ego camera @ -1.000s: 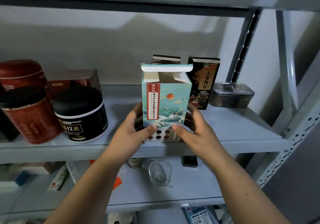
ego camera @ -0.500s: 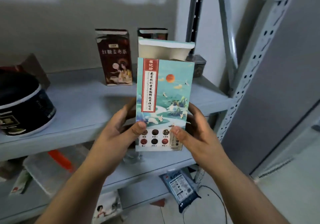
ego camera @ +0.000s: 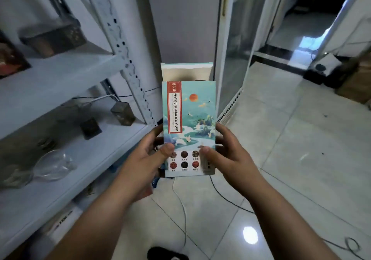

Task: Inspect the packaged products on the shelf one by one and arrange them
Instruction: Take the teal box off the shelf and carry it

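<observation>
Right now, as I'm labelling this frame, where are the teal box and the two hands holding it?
teal box (ego camera: 188, 109), head view, middle of its printed front.
left hand (ego camera: 140, 164), head view, back of the hand.
right hand (ego camera: 230, 155), head view, back of the hand.

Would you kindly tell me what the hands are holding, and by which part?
The teal box, by its lower end: left hand at the left edge, right hand at the right.

teal box (ego camera: 188, 117) back hidden, dark carton (ego camera: 11, 59) cut by left edge
</observation>
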### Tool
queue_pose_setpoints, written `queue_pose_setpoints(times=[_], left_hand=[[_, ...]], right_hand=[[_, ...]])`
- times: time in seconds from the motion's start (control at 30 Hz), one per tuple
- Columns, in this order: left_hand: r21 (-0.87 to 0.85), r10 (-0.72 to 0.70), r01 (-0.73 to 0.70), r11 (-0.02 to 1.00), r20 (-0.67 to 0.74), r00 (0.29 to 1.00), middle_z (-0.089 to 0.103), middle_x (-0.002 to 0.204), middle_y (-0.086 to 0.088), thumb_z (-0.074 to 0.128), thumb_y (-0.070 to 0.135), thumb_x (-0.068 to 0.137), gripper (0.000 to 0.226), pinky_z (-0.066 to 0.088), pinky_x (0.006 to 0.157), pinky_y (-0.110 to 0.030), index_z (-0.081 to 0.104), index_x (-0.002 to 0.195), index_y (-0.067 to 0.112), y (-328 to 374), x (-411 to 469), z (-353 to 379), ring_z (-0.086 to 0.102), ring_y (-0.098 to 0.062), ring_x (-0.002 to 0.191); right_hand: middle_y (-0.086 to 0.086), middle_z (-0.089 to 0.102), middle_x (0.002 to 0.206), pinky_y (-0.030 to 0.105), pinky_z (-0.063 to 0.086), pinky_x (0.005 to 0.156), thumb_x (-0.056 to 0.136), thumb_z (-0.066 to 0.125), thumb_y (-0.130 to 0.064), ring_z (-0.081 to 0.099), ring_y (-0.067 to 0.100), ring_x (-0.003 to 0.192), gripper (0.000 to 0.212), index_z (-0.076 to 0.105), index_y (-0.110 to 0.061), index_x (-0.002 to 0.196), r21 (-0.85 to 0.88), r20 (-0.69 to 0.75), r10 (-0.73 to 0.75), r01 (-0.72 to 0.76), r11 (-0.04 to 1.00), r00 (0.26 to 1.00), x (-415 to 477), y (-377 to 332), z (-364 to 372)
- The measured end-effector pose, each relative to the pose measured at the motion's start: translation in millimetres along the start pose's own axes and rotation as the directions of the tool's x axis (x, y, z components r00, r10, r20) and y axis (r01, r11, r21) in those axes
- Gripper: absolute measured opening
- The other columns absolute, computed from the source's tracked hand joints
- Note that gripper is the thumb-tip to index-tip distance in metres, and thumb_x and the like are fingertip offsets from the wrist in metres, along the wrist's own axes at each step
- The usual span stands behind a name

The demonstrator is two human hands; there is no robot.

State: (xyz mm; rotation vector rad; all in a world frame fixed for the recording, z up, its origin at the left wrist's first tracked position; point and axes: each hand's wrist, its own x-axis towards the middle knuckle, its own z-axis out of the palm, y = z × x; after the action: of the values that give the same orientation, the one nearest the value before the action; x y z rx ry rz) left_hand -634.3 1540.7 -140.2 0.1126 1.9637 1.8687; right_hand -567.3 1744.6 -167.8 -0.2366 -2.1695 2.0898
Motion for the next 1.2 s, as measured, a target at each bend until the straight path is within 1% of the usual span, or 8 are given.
queue_pose_setpoints(times=[0.1,0.2,0.3,0.43,0.57,0.83,0.97,1.2], left_hand=[[0.048,-0.043,0.038,0.998,0.104,0.994,0.075,0.114,0.007,0.068,0.032,0.087,0.04,0.06,0.06,-0.033,0.062,0.126,0.041,-14,-5,55,0.076,-0.017,0.091],[0.131,-0.088,0.061,0.989,0.209,0.974,0.072,0.121,0.005,0.071,0.044,0.078,0.065,0.063,0.068,-0.041,0.055,0.14,0.037,-25,-11,102,0.075,-0.019,0.099],[0.2,-0.114,0.049,0.978,0.329,0.937,0.071,0.123,0.002,0.076,0.046,0.081,0.064,0.063,0.071,-0.046,0.055,0.141,0.036,-35,-18,143,0.074,-0.02,0.102],[0.255,-0.147,0.026,0.967,0.466,0.873,0.07,0.124,0.001,0.076,0.047,0.079,0.072,0.062,0.07,-0.038,0.051,0.145,0.034,-47,-27,188,0.074,-0.015,0.098],[0.283,-0.211,0.038,0.958,0.614,0.761,0.07,0.116,-0.001,0.065,0.031,0.093,0.046,0.061,0.065,-0.038,0.053,0.137,0.036,-61,-36,228,0.075,-0.013,0.089],[0.416,-0.358,-0.052,0.908,0.834,0.419,0.069,0.117,-0.006,0.06,0.024,0.101,0.047,0.061,0.064,-0.042,0.047,0.145,0.029,-86,-60,305,0.076,-0.02,0.09],[0.458,-0.426,-0.114,0.882,0.876,0.225,0.068,0.114,-0.004,0.06,0.023,0.101,0.045,0.063,0.069,-0.05,0.049,0.144,0.03,-97,-88,327,0.075,-0.022,0.093],[0.481,-0.524,-0.281,0.83,0.846,-0.098,0.073,0.098,0.009,0.062,0.024,0.1,0.043,0.063,0.07,-0.05,0.052,0.141,0.033,-126,-160,338,0.075,-0.016,0.082]], right_hand=[[-0.013,0.069,0.123,0.034,0.062,0.085,0.093,0.074,-0.036,0.07,0.011,0.111,0.052,0.047,-0.075,0.116,-0.017,-0.119,0.04,-0.042,0.999,0.992,-44,16,-49],[-0.011,0.069,0.121,0.043,0.061,0.09,0.083,0.074,-0.048,0.071,0.011,0.109,0.05,0.048,-0.073,0.117,-0.002,-0.246,0.098,-0.102,0.995,0.964,-86,27,-86],[-0.01,0.07,0.12,0.049,0.06,0.093,0.078,0.073,-0.049,0.071,0.013,0.109,0.05,0.05,-0.074,0.114,0.023,-0.356,0.134,-0.135,0.991,0.925,-125,36,-114],[-0.012,0.069,0.121,0.05,0.059,0.094,0.072,0.074,-0.055,0.071,0.013,0.11,0.05,0.049,-0.08,0.108,0.058,-0.497,0.173,-0.166,0.984,0.85,-175,44,-138],[-0.015,0.069,0.117,0.052,0.059,0.092,0.068,0.074,-0.061,0.071,0.013,0.11,0.05,0.048,-0.081,0.107,0.104,-0.625,0.221,-0.201,0.974,0.749,-221,53,-147],[-0.013,0.069,0.117,0.051,0.06,0.091,0.071,0.072,-0.06,0.072,0.012,0.105,0.048,0.048,-0.079,0.107,0.217,-0.87,0.303,-0.249,0.944,0.388,-312,54,-131],[-0.011,0.068,0.116,0.05,0.06,0.09,0.088,0.075,-0.042,0.073,0.009,0.101,0.048,0.047,-0.068,0.117,0.277,-0.93,0.327,-0.262,0.924,0.17,-354,47,-100],[-0.008,0.065,0.121,0.023,0.061,0.075,0.095,0.072,-0.029,0.074,0.003,0.096,0.055,0.041,-0.046,0.138,0.424,-0.902,0.398,-0.176,0.888,-0.167,-424,43,-14]])
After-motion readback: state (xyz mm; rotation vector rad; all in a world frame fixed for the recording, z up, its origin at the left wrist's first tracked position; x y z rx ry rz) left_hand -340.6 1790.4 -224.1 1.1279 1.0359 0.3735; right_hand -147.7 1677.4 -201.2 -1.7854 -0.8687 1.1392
